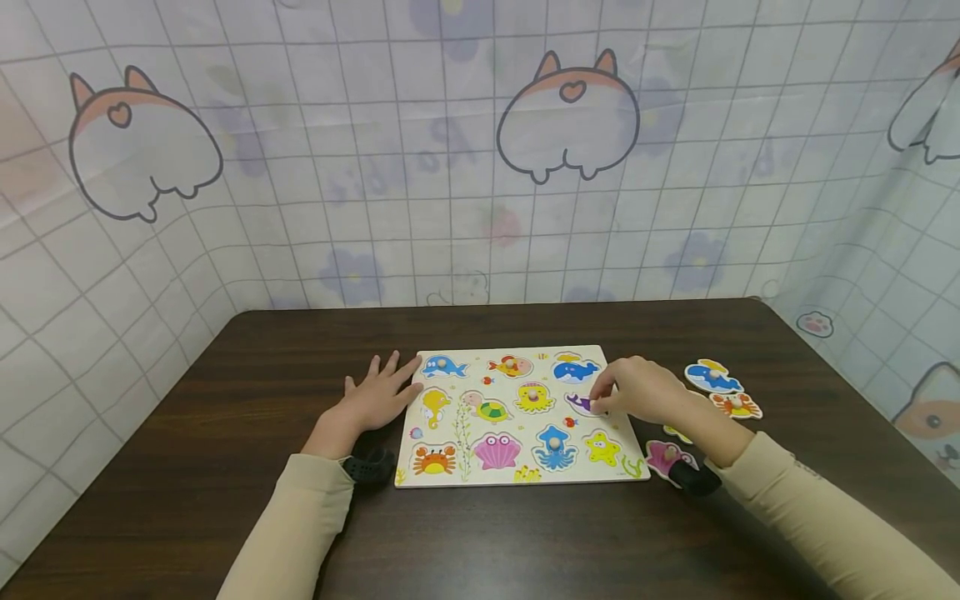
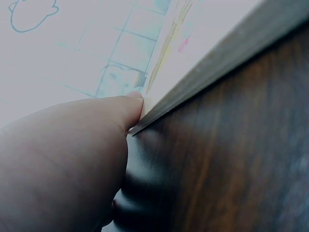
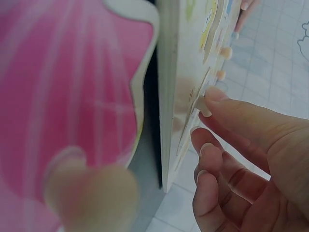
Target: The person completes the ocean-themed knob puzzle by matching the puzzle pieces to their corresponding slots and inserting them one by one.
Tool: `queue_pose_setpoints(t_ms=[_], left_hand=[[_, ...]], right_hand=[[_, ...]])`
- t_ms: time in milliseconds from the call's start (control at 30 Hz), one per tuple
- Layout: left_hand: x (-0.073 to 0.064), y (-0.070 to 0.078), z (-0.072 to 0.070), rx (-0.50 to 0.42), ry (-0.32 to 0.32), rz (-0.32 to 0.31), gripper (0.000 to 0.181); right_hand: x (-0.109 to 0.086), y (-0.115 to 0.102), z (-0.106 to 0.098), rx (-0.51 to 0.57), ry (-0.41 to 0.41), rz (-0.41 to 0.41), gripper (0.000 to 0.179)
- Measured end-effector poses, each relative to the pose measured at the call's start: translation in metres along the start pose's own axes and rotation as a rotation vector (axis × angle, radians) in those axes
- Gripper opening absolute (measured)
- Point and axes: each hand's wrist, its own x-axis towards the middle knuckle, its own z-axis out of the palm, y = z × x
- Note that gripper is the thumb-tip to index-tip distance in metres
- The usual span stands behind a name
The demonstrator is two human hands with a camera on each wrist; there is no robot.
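A wooden puzzle board [image 1: 525,477] printed with sea animals lies on the table. My right hand [image 1: 641,390] is at its right side, thumb and forefinger pinching the small knob [image 3: 205,108] of a purple sea-animal piece [image 1: 579,403]; the hand hides part of that piece. In the right wrist view the piece is close against the board. The other fingers are loosely bent. My left hand [image 1: 377,398] lies at the board's left edge with fingers spread and fingertips touching its upper left corner. In the left wrist view the thumb [image 2: 130,108] meets the board's edge.
Right of the board lie loose pieces: a blue whale [image 1: 712,379], a crab [image 1: 738,406], a pink shell [image 1: 663,455] and a yellow piece [image 1: 677,434] partly under the right arm. Knobbed pieces such as the squid [image 1: 554,454] sit on the board. A patterned cloth [image 1: 420,208] hangs behind the table.
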Motion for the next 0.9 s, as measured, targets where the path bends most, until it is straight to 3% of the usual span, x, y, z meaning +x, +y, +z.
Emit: queue_pose_setpoints(t_ms=[567,900], left_hand=[[-0.002,0.002,-0.002,-0.008,0.001,0.000,0.065],[-0.002,0.001,-0.001,-0.004,0.001,0.015,0.065]], right_hand=[[-0.007,0.007,-0.011,0.042,0.032,-0.033,0.009],[-0.026,0.024,-0.030,0.111,0.043,-0.153,0.015]])
